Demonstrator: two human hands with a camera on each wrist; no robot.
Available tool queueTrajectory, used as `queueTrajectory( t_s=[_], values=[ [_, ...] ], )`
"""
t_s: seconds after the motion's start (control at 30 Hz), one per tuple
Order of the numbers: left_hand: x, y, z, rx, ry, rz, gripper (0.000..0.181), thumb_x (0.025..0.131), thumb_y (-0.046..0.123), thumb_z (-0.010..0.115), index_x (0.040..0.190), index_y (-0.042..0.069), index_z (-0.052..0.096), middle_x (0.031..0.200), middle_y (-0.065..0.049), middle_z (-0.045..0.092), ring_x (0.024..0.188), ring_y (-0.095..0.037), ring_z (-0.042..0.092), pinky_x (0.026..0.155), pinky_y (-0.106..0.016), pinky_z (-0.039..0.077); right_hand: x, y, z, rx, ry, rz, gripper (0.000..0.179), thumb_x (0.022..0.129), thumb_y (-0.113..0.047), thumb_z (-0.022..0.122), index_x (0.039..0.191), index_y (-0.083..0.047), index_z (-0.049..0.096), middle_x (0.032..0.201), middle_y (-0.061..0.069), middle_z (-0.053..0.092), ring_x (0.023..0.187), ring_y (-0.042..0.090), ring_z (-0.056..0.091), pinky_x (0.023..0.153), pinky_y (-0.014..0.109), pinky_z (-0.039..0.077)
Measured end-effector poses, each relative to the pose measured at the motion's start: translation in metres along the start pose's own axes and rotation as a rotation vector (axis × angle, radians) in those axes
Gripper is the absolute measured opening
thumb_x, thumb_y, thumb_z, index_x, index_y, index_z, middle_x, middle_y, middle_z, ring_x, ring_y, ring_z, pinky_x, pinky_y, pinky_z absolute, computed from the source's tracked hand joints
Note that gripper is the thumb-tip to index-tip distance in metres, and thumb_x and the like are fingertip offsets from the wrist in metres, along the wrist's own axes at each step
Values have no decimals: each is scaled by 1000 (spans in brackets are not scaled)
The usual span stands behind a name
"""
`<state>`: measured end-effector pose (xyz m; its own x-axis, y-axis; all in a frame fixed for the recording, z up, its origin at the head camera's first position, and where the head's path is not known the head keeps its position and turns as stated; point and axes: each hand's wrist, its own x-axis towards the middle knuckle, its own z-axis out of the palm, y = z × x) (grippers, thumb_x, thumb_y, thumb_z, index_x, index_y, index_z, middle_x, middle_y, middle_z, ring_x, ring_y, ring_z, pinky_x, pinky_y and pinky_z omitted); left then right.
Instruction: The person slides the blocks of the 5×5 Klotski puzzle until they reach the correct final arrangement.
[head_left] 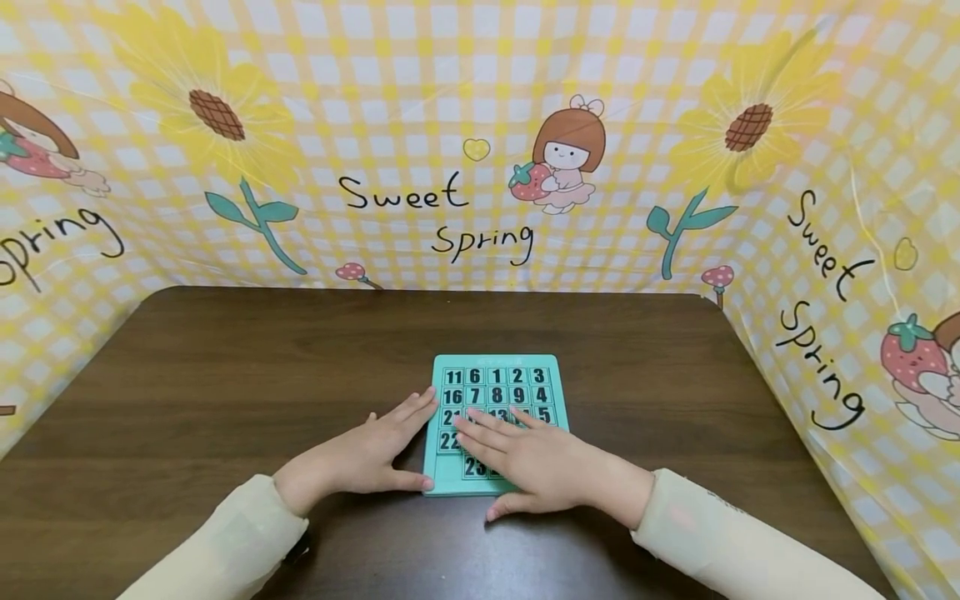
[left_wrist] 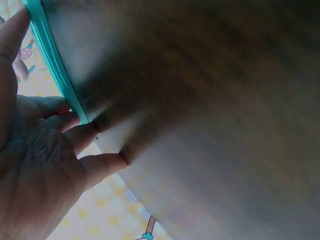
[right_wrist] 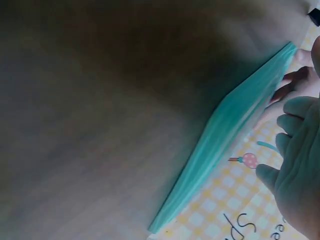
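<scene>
A turquoise number slide puzzle (head_left: 495, 361) lies flat on the table, its black-numbered tiles in rows. The top row reads 11, 6, 1, 2, 3, and a gap shows at the bottom left, beside tile 23 (head_left: 475, 467). At the puzzle's left edge my left hand (head_left: 360, 457) rests with straight fingers, thumb at the lower left corner. In the left wrist view its fingertips meet the puzzle's side (left_wrist: 56, 65). My right hand (head_left: 543, 468) spreads over the lower tiles with extended fingers, hiding several numbers. Whether its fingertips press a tile, I cannot tell.
The dark wooden table (head_left: 262, 358) has rounded back corners. A yellow checked cloth (head_left: 420, 108) printed with sunflowers and "Sweet Spring" rises behind it and along both sides.
</scene>
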<state>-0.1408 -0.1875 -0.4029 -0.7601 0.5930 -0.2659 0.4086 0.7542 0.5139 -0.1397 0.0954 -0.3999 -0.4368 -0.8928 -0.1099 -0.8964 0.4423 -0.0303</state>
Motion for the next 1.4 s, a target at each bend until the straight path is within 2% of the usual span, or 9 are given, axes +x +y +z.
queueTrajectory(
  t_s=[0.17,0.33,0.97,1.13,1.27,1.4],
  values=[
    [0,1,0,3,-2,3,101,88,55,69,160,9,15,169,-7,4,155,-35,8,105,-81,17,11,7,1,11,-29,8,92,93,-72,40,161,-14,15,169,0,4,156,18,1,121,56,20],
    [0,0,0,7,-6,1,101,88,56,68,160,9,15,169,-6,4,155,-35,8,105,-80,17,16,7,2,-6,-63,7,92,93,-73,39,161,-15,14,169,-1,4,156,17,1,122,55,19],
    [-1,-2,2,5,5,5,101,88,55,69,160,8,16,169,-7,5,155,-35,8,105,-81,18,7,-13,3,-77,-59,-59,91,94,-74,34,160,-15,18,169,0,9,156,18,5,121,52,24],
    [-1,-2,2,0,3,5,101,88,56,68,160,9,15,169,-7,4,155,-34,8,105,-81,17,9,-4,0,-32,-46,-25,90,94,-74,34,161,-15,17,169,0,6,156,18,5,121,51,26],
    [-1,-2,2,5,0,1,102,88,57,68,160,9,14,169,-6,3,155,-34,8,105,-80,17,14,8,-2,13,-43,21,92,94,-74,36,161,-14,15,169,0,5,156,18,3,122,52,22],
    [0,-1,1,7,-4,1,102,88,56,68,160,9,14,169,-7,3,155,-35,8,105,-80,18,21,17,-3,7,-50,43,97,91,-76,36,161,-13,13,169,1,5,157,19,2,122,55,19]
  ],
)
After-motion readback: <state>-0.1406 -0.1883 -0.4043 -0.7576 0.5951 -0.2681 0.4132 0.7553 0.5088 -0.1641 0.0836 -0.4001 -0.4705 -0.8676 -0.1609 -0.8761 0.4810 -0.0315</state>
